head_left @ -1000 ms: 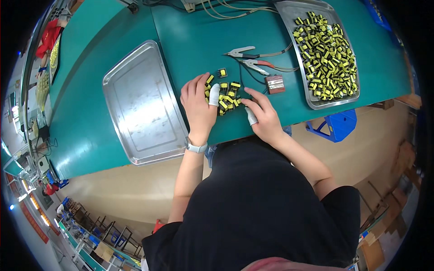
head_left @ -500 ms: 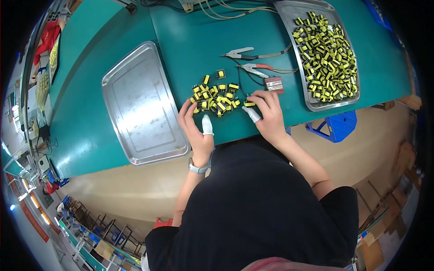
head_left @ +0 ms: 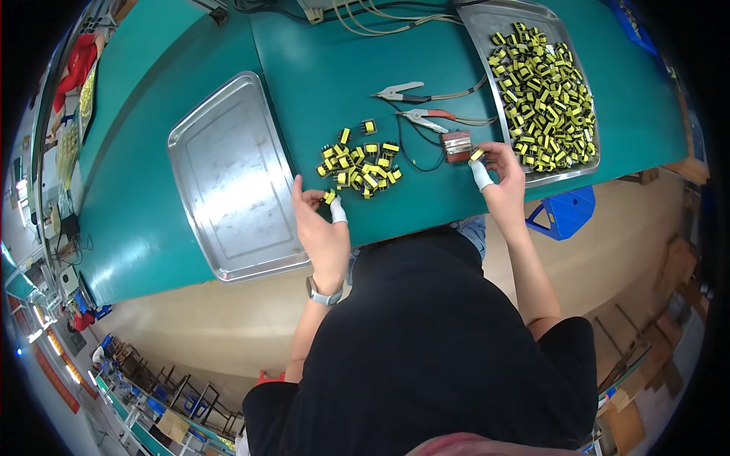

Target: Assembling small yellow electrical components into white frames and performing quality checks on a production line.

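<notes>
- The hands are apart, each pinching one small part.
- The right hand holds its yellow-black part at the right end of the brown block; whether the two touch is too small to tell.
- A light, square grip on its yellow sides would probably steady it best.
- The left hand holds another part just on the near side of the pile; keeping it clear should avoid snagging its neighbours.
- More parts fill the right tray, just beside the right hand, so small movements suit that side.
- Two clips lie near the block; best not to drag their leads.
</notes>
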The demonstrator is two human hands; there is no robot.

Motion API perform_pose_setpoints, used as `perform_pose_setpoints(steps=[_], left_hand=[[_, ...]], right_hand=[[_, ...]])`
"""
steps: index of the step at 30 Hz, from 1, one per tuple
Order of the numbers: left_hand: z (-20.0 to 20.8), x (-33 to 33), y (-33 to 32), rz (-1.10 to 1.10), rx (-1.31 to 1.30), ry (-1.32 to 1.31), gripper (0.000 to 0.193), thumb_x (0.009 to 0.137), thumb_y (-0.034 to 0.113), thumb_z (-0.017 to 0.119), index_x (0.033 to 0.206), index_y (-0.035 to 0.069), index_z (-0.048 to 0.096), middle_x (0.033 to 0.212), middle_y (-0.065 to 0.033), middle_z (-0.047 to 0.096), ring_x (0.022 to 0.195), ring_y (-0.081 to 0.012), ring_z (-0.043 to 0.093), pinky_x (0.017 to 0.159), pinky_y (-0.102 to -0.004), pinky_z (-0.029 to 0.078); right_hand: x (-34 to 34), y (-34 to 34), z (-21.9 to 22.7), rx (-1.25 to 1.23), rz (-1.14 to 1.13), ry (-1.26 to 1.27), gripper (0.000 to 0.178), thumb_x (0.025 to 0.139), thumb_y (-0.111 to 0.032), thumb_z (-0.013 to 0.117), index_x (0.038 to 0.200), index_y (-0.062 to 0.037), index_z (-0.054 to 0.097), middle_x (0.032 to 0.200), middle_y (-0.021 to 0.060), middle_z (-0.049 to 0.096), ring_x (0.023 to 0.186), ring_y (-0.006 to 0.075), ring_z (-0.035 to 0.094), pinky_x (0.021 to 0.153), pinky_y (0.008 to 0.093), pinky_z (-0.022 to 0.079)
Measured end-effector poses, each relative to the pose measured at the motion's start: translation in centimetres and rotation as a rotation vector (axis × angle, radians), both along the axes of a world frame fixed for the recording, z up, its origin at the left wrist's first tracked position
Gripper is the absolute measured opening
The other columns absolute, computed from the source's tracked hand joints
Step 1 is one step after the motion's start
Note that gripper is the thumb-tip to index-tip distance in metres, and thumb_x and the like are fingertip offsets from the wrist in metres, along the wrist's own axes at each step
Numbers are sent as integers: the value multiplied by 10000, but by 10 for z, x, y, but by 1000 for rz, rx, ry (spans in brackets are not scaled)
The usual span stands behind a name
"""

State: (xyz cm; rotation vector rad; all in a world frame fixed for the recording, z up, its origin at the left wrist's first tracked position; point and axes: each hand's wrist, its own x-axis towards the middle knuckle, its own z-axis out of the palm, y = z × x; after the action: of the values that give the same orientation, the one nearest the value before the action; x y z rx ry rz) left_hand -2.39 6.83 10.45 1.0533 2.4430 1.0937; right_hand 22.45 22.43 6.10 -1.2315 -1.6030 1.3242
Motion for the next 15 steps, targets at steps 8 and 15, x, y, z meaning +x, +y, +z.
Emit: perform_pose_setpoints(steps=[8, 15], left_hand=[[11, -22, -11, -98, 154, -345, 435, 904, -10, 721, 1315, 13, 579, 1127, -96, 625, 999, -175, 619, 861, -296, 504], [20, -17, -2, -290, 187, -133, 351, 844, -13, 764, 1175, 39, 657, 1142, -90, 653, 990, -223, 646, 849, -329, 509]], right_hand=[[-3, 14, -2, 119, -40, -174, 299, 898, 39, 637, 1192, -12, 658, 1152, 111, 668, 991, 198, 660, 822, 310, 520], [-7, 17, 7, 246, 101, -267, 384, 847, 103, 608, 1193, -39, 691, 1144, 123, 658, 984, 255, 673, 822, 322, 533]])
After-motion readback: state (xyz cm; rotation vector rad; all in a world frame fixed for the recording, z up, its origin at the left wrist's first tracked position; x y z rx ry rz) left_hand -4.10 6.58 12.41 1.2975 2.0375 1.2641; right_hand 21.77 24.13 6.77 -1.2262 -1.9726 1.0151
